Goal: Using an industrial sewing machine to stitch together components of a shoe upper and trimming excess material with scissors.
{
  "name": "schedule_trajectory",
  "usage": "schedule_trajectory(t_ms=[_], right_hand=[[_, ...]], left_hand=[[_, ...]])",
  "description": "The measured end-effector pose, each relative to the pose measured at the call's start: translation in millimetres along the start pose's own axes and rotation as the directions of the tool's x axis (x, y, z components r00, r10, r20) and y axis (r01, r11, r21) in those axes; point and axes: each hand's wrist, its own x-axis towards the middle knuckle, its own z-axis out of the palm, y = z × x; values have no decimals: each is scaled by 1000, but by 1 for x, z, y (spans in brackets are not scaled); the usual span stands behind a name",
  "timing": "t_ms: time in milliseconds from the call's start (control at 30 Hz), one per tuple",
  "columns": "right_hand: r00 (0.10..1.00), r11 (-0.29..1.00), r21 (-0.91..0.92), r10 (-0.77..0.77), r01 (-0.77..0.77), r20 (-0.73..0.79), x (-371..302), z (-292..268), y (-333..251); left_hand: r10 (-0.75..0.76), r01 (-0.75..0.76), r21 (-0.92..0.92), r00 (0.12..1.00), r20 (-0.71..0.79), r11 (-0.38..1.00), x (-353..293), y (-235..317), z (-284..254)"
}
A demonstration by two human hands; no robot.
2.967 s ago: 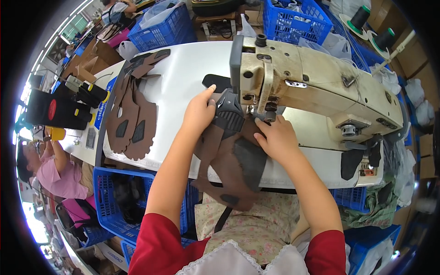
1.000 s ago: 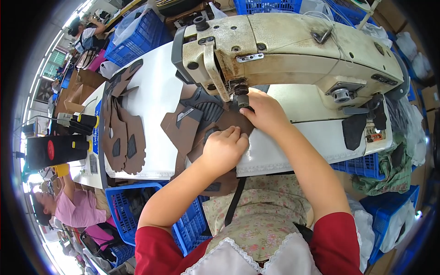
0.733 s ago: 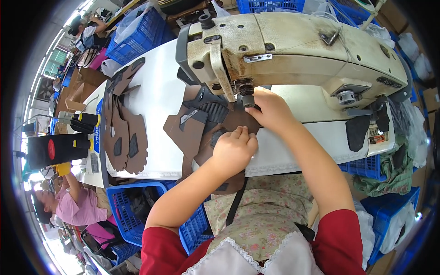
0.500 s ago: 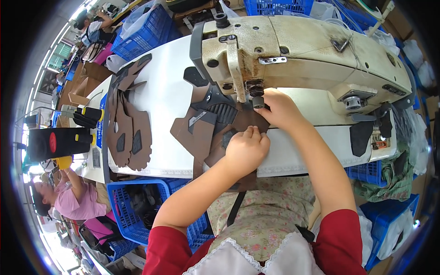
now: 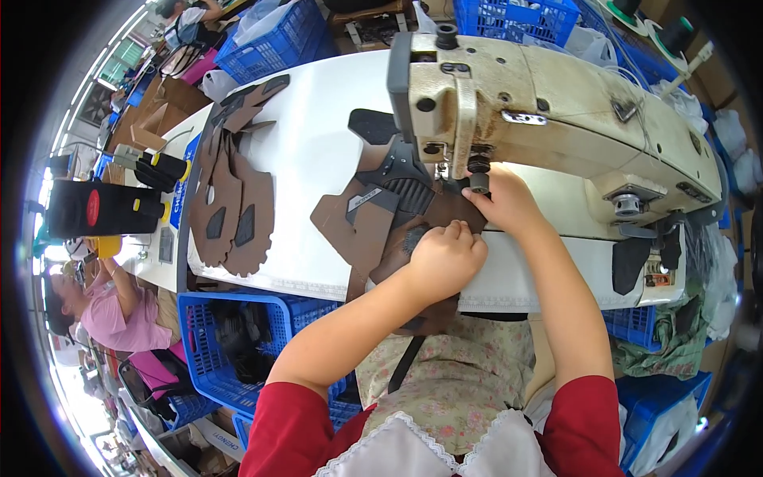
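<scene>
Head view: resting left hand (image 5: 450, 256) with tightly curled fingers on the brown piece (image 5: 373, 242), atop the white table (image 5: 314, 143); reaching right hand (image 5: 509, 200) farther up by the sewing machine (image 5: 548, 111), with half-hidden fingers, can't tell how wide.

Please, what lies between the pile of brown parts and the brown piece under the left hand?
Only white tabletop separates the pile from the brown piece, as the head view shows.

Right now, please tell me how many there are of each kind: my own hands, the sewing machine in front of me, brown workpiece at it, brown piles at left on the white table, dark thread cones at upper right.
Hands (left hand, right hand): 2
Sewing machine: 1
Brown workpiece: 1
Brown pile: 1
Thread cones: 2
Total: 7
</scene>
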Motion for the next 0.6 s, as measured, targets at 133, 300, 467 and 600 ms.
schedule_trajectory(t_ms=[133, 300, 467, 600], right_hand=[[999, 998, -37, 47, -47, -10, -1, 3, -1], [994, 994, -26, 105, -104, 14, 1, -4, -9], [996, 996, 5, 91, -91, 0, 2, 1, 0], [990, 989, -45, 140, -140, 1, 4, 3, -1]], left_hand=[[4, -5, -20, 1000, -23, 1000, 0, -1, 1], [12, -14, -48, 999, -45, 999, 2, -1, 6], [7, -8, -101, 1000, -11, 995, 4, -6, 7], [1, -1, -120, 1000, 0, 993, 5, -13, 8]])
